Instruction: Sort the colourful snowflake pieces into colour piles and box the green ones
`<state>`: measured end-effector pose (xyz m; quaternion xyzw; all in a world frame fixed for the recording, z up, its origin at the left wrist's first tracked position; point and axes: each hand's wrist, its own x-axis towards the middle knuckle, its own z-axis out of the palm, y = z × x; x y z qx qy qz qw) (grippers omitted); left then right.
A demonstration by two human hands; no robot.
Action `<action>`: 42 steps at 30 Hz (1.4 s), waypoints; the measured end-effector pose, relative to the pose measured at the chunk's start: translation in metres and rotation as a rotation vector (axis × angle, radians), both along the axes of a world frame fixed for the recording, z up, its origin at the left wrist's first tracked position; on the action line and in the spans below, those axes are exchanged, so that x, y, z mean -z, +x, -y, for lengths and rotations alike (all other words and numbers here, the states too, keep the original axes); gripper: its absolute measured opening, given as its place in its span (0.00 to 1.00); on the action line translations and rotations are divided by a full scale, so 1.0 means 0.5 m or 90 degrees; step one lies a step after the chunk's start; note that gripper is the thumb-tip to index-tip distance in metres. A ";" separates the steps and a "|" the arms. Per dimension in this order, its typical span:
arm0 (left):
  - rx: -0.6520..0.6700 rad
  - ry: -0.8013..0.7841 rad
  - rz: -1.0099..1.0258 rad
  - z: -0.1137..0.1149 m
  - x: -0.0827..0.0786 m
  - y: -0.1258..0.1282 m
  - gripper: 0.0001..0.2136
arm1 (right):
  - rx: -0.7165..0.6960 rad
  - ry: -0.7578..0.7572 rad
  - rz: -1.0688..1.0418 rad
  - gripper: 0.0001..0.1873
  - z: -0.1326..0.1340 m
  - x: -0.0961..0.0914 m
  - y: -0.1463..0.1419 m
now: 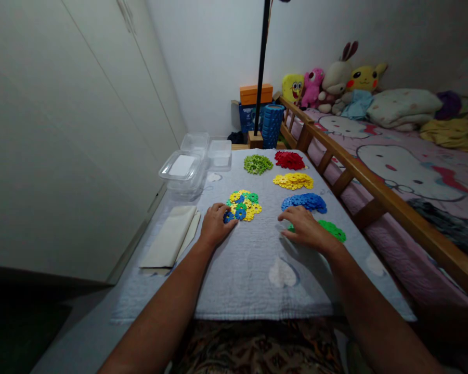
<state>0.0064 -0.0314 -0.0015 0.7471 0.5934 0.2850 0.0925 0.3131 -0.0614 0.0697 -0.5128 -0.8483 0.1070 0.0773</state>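
Observation:
My left hand [216, 226] rests at the near left edge of a mixed pile of snowflake-shaped plastic discs [246, 205] in yellow, blue and green. Its thumb and fingers are spread around a blue disc there, touching the pile. Over on the right, my right hand [306, 228] hovers with thumb and fingers apart and nothing visible between them. It partly covers a pile of green discs [333, 230] and sits just in front of a pile of blue discs [306, 202]. Behind these lie yellow discs [294, 181], red discs [289, 160] and light green discs [258, 164].
Clear plastic containers [185, 171] stand at the table's back left. A folded beige cloth or sheet [170, 236] lies nearer me. A wooden bed rail [347, 176] runs along the right side. A black pole [261, 67] rises behind the table; a white cabinet [78, 130] is left.

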 end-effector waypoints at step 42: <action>-0.007 -0.079 0.083 0.001 -0.019 -0.019 0.15 | 0.101 0.166 -0.149 0.19 -0.062 0.106 -0.230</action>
